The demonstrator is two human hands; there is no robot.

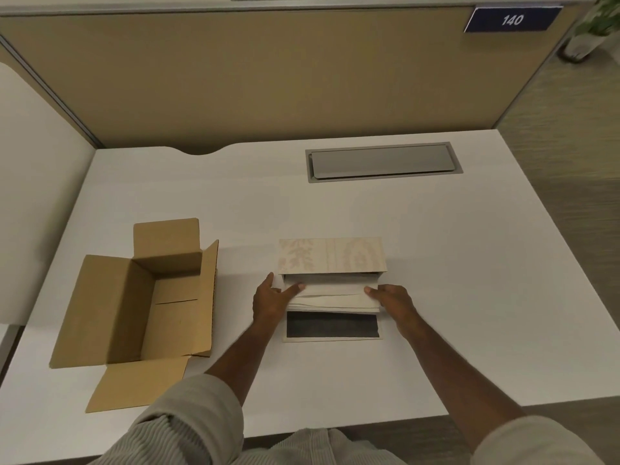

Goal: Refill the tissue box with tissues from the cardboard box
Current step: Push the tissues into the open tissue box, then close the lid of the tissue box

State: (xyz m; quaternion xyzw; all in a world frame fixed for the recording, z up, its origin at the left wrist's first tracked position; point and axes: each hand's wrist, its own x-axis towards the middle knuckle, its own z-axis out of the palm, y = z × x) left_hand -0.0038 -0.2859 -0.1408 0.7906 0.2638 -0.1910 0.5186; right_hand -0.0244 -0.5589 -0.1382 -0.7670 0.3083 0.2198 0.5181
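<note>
Both hands, left (268, 302) and right (392, 302), are pinching the tissues (332, 297) at the tissue box (330, 256), right of the cardboard box (134, 310)

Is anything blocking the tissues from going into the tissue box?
Nothing visible. Both hands, left and right, hold the tissues at the open near side of the tissue box.

One cardboard box (134, 313); one tissue box (330, 256); two hands (271, 302).
</note>
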